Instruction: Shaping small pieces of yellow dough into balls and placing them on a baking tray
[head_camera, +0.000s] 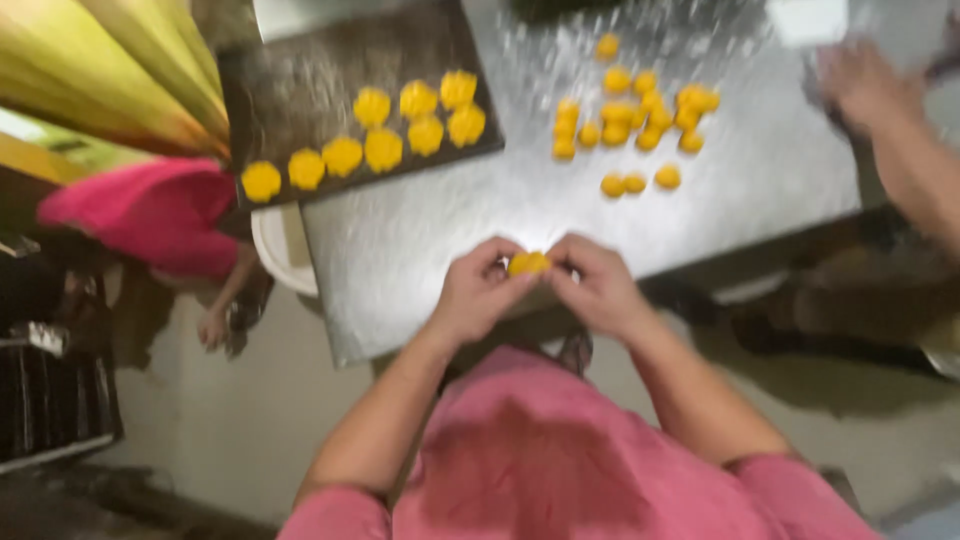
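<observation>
Yellow dough piece (527, 263) pinched between left hand (478, 292), right hand (600, 288).

Looks like a small food-production kitchen, not a home one. Evidence: steel worktable (420, 240) dusted with flour, dark baking tray (300, 80) loaded with shaped yellow dough pieces (383, 148), loose batch of yellow dough balls (630, 115) on the steel, second worker's hand (865, 85) at the same table, wire rack (55, 400) on the bare floor.
</observation>
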